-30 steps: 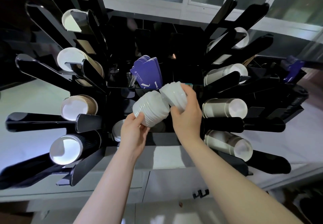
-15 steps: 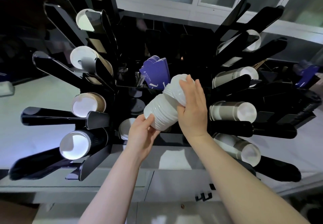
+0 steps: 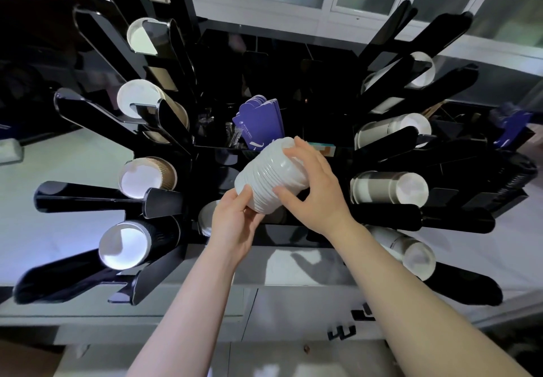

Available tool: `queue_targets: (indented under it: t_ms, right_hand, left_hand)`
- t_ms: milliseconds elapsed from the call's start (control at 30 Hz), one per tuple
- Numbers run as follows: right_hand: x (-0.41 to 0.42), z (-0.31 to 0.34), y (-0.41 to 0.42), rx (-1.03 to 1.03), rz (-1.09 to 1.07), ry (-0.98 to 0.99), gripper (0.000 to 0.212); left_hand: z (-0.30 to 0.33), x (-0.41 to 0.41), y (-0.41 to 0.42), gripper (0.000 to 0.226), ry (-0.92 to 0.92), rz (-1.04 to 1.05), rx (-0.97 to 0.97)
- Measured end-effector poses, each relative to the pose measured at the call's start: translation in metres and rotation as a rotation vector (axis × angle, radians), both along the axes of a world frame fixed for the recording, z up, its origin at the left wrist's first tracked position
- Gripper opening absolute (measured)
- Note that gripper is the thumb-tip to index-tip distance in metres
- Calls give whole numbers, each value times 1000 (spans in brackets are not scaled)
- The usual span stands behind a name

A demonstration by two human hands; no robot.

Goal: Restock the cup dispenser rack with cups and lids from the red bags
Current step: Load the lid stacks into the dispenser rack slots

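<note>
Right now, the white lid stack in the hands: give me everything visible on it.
The white lid stack is a short column of nested lids, glossy white and plastic-looking, its side ribbed by the stacked rims. It is held tilted, upper end leaning away to the right, in front of the middle of the black rack, just below the purple sleeves. The left hand cups its lower end with the thumb on its side; the right hand wraps its upper right side, fingers over the top end. It looks clear of the rack.
</note>
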State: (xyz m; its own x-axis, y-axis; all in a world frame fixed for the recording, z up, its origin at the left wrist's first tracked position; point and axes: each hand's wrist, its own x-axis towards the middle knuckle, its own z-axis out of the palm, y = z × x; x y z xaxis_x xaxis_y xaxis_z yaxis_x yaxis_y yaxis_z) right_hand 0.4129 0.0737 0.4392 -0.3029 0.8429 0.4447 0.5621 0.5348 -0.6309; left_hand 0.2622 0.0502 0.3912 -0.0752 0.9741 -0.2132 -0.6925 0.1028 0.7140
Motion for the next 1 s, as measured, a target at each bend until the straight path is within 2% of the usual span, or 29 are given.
queue_targets:
  t_ms: [67,133,200,300,333,433,567,667,733,867,933,1000]
  right_hand:
    - [-3,7,0,-33,-33,86,37]
    - [-6,13,0,-105,-38,162,35]
    - [-5,17,1,-200,-24,193,45]
    - [4,21,5,-305,-6,112,76]
    - [7,21,7,-328,2,88,81]
    - [12,21,9,-375,72,80,79]
    - [13,15,9,-425,88,29,91]
    - [12,12,11,-392,52,-15,96]
    - [13,10,14,-363,26,-36,94]
    - [15,4,17,-344,-15,-60,95]
    - [14,1,18,-344,-33,-50,96]
    - [9,-3,18,-323,-53,-59,95]
  left_hand:
    - [-1,0,-1,22,23,8,0]
    - [-2,1,-3,22,48,-4,4]
    - [-2,2,-4,28,87,-16,20]
    - [-2,-2,-3,45,133,29,48]
    - [-2,-3,-2,49,167,23,75]
    - [-4,-3,-4,52,216,-22,111]
    - [-11,-3,-6,73,213,-101,130]
    - [-10,0,-6,87,346,-149,127]
    - [-5,3,-4,84,479,-130,155]
    - [1,8,-1,51,748,-133,315]
    - [-4,11,-1,52,722,-110,284]
    - [-10,15,-1,60,609,-40,198]
